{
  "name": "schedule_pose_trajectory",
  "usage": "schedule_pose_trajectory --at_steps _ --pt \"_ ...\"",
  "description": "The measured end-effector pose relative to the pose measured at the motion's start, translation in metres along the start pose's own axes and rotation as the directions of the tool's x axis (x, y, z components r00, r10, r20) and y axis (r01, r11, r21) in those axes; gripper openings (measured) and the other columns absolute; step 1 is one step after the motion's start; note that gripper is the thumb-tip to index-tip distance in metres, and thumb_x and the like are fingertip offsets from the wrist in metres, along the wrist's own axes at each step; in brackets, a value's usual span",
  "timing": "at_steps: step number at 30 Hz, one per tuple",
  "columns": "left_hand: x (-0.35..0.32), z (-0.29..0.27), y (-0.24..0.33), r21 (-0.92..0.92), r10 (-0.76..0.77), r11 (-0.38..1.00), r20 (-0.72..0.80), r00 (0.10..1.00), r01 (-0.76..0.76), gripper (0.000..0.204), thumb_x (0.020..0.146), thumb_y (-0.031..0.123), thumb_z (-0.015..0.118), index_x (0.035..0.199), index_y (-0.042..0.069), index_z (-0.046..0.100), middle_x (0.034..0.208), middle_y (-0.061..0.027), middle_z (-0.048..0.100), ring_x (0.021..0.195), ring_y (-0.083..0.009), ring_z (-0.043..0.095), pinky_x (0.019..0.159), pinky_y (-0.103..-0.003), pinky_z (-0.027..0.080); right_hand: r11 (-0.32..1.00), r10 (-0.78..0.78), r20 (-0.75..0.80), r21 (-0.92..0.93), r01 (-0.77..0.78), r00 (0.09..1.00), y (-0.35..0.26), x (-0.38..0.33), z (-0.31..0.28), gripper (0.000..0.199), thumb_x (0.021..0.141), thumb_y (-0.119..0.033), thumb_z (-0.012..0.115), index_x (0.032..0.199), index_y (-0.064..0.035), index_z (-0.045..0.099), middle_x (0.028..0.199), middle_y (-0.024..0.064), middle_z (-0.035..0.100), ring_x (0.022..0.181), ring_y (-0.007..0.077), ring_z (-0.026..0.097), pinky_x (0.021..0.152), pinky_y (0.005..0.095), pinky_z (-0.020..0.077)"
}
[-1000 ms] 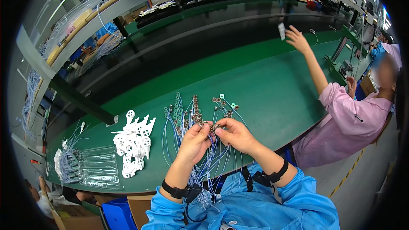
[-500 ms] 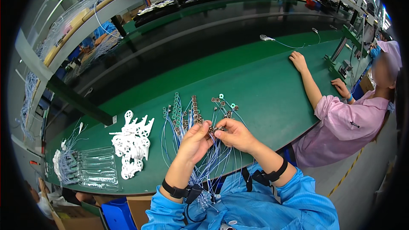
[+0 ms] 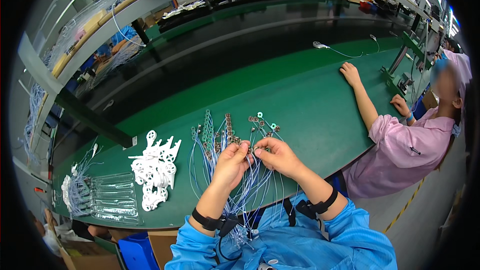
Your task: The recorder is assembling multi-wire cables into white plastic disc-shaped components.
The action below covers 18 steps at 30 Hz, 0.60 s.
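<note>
My left hand and my right hand meet over the near side of the green table, fingers pinched. Between their fingertips are small round brownish metal pieces on thin wires; the finest detail is hidden by the fingers. Just beyond lie rows of similar pieces: a green-topped row and a brown row. A few loose round pieces sit to their right. Many blue and white wires run from the pieces beneath my hands and over the table's near edge toward my lap.
A heap of white plastic parts lies left of the wires, beside a clear ribbed tray. Across the table runs a dark conveyor belt carrying a wired white part. A co-worker in pink rests an arm on the table at right.
My hands stay together over the small metal pieces, the fingers shifting slightly. White parts on the belt have moved a little to the right. The co-worker's head has turned.
</note>
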<state>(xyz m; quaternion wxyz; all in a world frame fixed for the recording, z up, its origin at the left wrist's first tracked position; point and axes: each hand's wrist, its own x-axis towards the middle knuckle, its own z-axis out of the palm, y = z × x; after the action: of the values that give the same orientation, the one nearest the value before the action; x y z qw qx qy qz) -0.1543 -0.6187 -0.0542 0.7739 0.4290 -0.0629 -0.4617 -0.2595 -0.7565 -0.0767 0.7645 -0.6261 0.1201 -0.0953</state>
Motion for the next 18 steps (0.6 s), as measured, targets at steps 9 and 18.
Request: schedule_pose_trajectory --at_steps 9,18 --pt "0.007 0.009 -0.007 0.248 0.134 0.959 0.035 0.99 -0.138 0.032 0.093 0.021 0.059 0.121 0.004 0.059 0.108 -0.0019 0.061 0.096 -0.0086 0.053 0.087 -0.024 0.041 0.534 -0.503 -0.121 -0.822 0.198 0.856 -0.03 -0.005 0.016 0.039 0.085 -0.017 0.067 0.119 -0.0008 0.054 0.107 0.0101 0.063 0.091 0.0183 0.062 0.08 0.0312 0.0502" --pt "0.009 0.002 -0.007 0.389 0.15 0.907 0.057 0.987 -0.16 0.026 0.096 0.026 0.054 0.113 0.007 0.058 0.089 0.0019 0.057 0.075 -0.0056 0.047 0.068 -0.021 0.039 0.982 -0.071 -0.138 -0.184 0.045 0.988 -0.014 -0.001 0.013 0.017 0.087 -0.01 0.064 0.099 0.0019 0.06 0.087 0.0054 0.065 0.08 0.0102 0.062 0.07 0.0237 0.0494"
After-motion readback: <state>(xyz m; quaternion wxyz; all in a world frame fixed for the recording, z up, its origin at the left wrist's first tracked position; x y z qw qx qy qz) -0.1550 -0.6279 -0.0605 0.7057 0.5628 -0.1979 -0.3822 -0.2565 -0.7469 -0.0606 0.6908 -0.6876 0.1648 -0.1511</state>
